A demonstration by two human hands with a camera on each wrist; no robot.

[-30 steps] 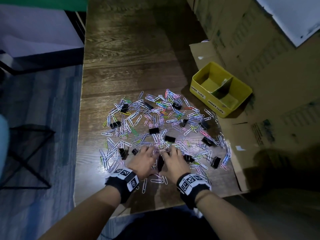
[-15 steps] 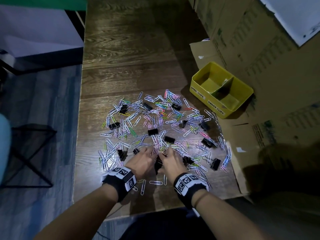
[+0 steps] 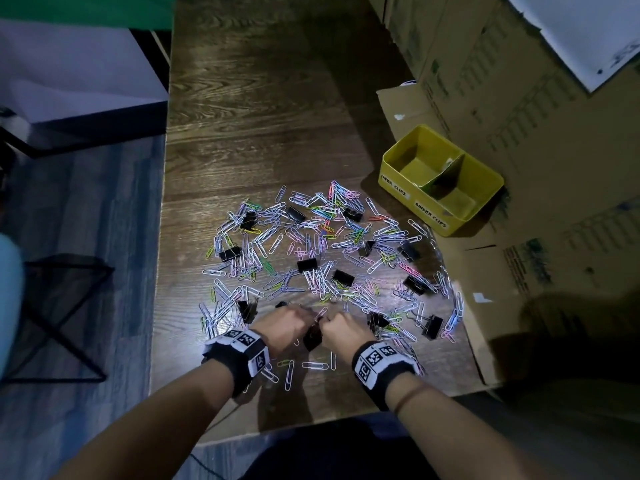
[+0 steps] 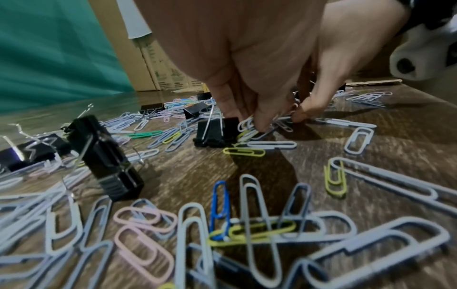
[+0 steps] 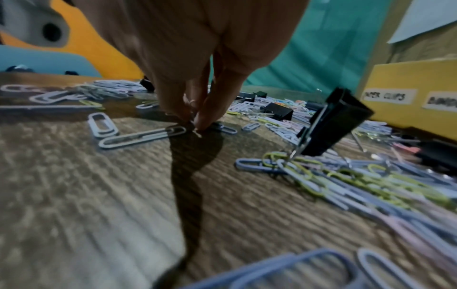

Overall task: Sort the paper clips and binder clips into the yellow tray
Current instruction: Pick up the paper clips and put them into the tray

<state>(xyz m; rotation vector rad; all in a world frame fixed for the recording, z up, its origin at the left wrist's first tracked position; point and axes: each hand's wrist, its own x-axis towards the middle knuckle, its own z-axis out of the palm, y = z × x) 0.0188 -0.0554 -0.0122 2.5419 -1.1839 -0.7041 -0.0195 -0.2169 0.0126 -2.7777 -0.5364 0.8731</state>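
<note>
left hand (image 3: 288, 328): low at the near edge of the pile, fingers bunched and pinching a little bundle of paper clips (image 4: 262, 125). it looks like it grabs a few at once to go faster.
right hand (image 3: 341, 332): right beside the left one, fingertips pressed together on the table. it seems to nip something small, but i cannot tell for sure what.
paper clips (image 3: 311, 258): lots of them, white, pink, green and blue, spread in a big messy heap in the middle of the table (image 3: 259, 116).
binder clips (image 3: 307, 264): black ones mixed in all over the heap. one sits between the two hands, so they work around it.
yellow tray (image 3: 408, 188): off to the right past the pile, leaning near the cardboard boxes (image 3: 519, 133). it has two parts with a wall between, one marked paper clips and one marked binder clips, so each kind gets its own side. both parts look almost bare.
how far along: just the start, i think. nearly everything is on the table.
</note>
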